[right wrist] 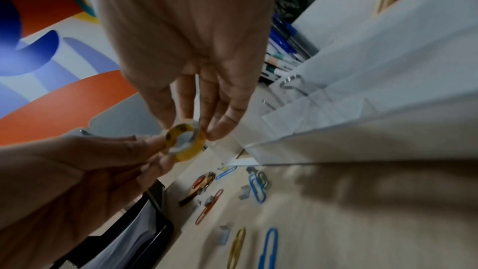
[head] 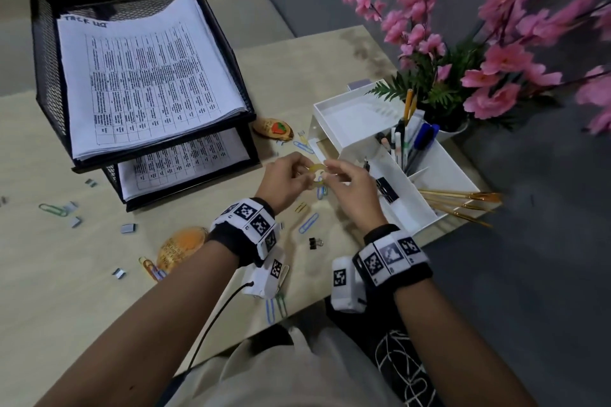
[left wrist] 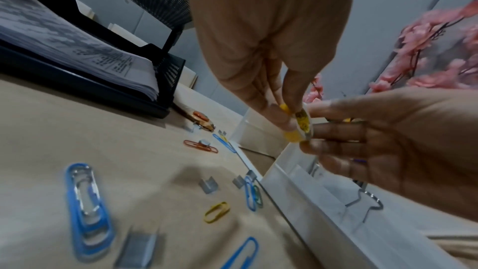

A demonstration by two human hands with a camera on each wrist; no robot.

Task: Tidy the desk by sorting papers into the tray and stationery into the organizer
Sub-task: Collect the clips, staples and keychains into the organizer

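Note:
A small yellow tape roll (head: 315, 172) hangs a little above the desk, just left of the white organizer (head: 405, 213). My left hand (head: 305, 168) pinches it from the left, and my right hand (head: 330, 172) pinches its other side. In the left wrist view the tape roll (left wrist: 304, 124) sits edge-on between my left hand's (left wrist: 287, 118) thumb and fingers. In the right wrist view the tape roll (right wrist: 185, 142) shows its white core between my right hand's (right wrist: 191, 128) fingertips. The black mesh tray (head: 49, 82) holds printed papers (head: 145, 76) on both tiers.
Paper clips (head: 308, 223), staple blocks (head: 128, 228) and a black binder clip (head: 315, 243) lie scattered on the desk. An orange sticker (head: 180, 248) and a strawberry one (head: 273, 129) lie there too. Pens (head: 413, 142) and brushes (head: 463, 198) fill the organizer. Pink flowers (head: 463, 76) stand behind it.

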